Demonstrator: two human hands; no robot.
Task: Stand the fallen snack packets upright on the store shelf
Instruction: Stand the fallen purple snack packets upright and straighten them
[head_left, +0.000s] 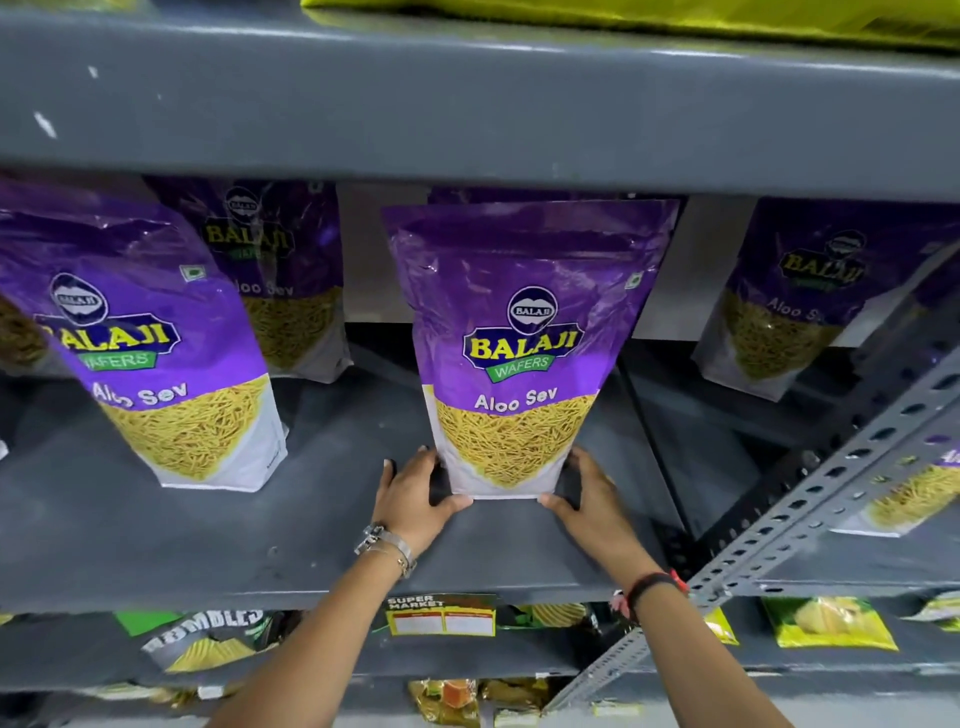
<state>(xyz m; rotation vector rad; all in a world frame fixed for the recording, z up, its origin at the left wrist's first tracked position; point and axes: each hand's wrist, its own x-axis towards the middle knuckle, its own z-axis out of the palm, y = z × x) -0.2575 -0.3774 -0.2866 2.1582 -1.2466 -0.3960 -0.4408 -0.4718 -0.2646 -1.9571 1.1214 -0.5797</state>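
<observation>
A purple Aloo Sev packet stands upright in the middle of the grey shelf. My left hand cups its lower left corner, thumb at the base. My right hand cups its lower right corner the same way. Another Aloo Sev packet stands upright at the front left, with a third packet behind it near the back wall. A further packet stands at the back right.
A slotted metal upright slants across the right side. The shelf above overhangs the packets' tops. A yellow price label hangs on the shelf's front edge. Lower shelves hold green and yellow snack bags.
</observation>
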